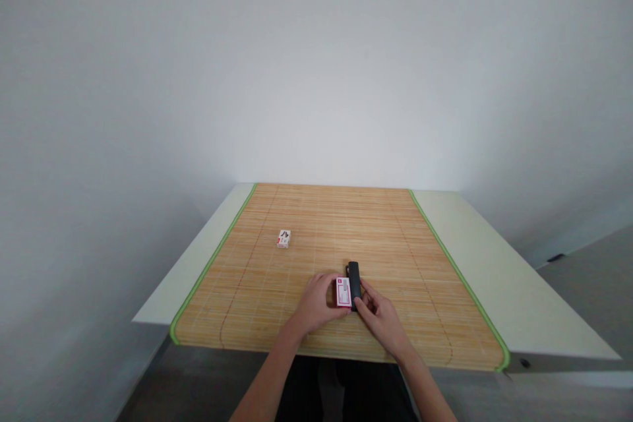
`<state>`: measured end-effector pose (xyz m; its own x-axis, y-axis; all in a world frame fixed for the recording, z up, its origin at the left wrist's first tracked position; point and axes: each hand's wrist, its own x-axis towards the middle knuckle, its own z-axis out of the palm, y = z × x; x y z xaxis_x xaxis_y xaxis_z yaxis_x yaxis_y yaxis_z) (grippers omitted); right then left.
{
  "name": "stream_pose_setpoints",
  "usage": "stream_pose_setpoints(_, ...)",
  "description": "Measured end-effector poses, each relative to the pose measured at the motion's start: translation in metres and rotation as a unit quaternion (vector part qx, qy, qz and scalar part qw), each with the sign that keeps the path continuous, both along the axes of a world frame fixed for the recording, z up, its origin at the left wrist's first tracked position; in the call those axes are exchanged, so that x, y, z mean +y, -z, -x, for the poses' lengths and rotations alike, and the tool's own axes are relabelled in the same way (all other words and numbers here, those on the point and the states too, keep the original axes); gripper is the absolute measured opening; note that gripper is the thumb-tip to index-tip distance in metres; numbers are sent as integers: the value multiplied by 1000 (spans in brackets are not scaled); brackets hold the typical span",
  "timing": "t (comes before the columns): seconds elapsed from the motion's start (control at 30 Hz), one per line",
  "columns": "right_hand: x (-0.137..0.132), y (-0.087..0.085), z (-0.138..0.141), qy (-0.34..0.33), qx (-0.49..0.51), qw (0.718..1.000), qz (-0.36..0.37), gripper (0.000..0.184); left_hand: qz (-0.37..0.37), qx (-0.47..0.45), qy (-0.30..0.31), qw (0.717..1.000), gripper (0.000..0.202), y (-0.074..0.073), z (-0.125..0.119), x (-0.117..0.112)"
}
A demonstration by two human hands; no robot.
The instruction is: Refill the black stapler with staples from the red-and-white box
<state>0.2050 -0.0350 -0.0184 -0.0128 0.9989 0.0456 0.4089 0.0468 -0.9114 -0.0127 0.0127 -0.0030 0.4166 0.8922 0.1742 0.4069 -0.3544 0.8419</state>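
Both hands low center: left hand (316, 305) gripped pink box (343, 292), right hand (380, 316) pinched black stapler (354, 281); box contents hidden, print unreadable.

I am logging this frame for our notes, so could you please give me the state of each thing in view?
Left hand: on the mat, holding the pink-and-white box.
Right hand: fingers on the black stapler.
Pink-and-white box: flat, closed, touching the stapler.
Black stapler: lying beside the box.
Small white box: closed, lying alone, untouched.
Bamboo mat: unrolled flat on the table.
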Motion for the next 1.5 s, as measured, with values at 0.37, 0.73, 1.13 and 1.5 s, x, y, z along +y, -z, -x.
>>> stream_pose_setpoints(0.37, -6, -8, 3, 25, 36, 999, -10, 72, -14, -44, -266, 963, 48, -19, 81, 77)
stream_pose_setpoints(0.73, -6, 1, 3, -7, 9, 1000, -3, 94, 56, -49, -191, 979, 39, 2, 65, 129)
stream_pose_setpoints(1.13, -4, -1, 7, 1, -13, 1000, -10, 93, 53, -99, -169, 979, 36, 16, -27, 46)
stream_pose_setpoints(1.5, -6, -5, 9, -15, -67, 997, -37, 91, 226, -367, -231, 872, 63, 3, -71, -6)
